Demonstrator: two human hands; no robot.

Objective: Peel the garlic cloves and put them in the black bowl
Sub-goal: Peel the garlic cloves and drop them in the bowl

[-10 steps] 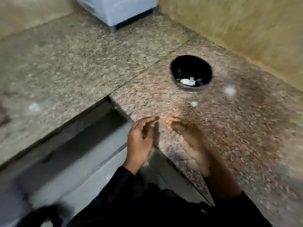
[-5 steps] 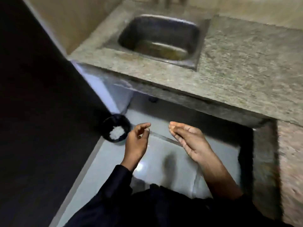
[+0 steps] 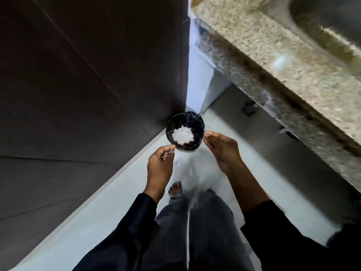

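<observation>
**Hands above a bin on the floor**

The person stands and looks down. A black bin (image 3: 185, 131) stands on the pale floor (image 3: 97, 212), in the corner beside a dark cabinet (image 3: 88, 85). White scraps (image 3: 182, 135) lie inside it. The left hand (image 3: 160, 167) is just beside the bin's near edge, with thumb and forefinger pinched together; I cannot tell what is between them. The right hand (image 3: 224, 151) is near the bin's right side, its fingers straight and relaxed, holding nothing. A granite counter (image 3: 293, 85) with a sink (image 3: 332, 22) runs at the upper right. The black bowl and the garlic do not show. One bare foot (image 3: 175, 190) shows below the hands.
</observation>
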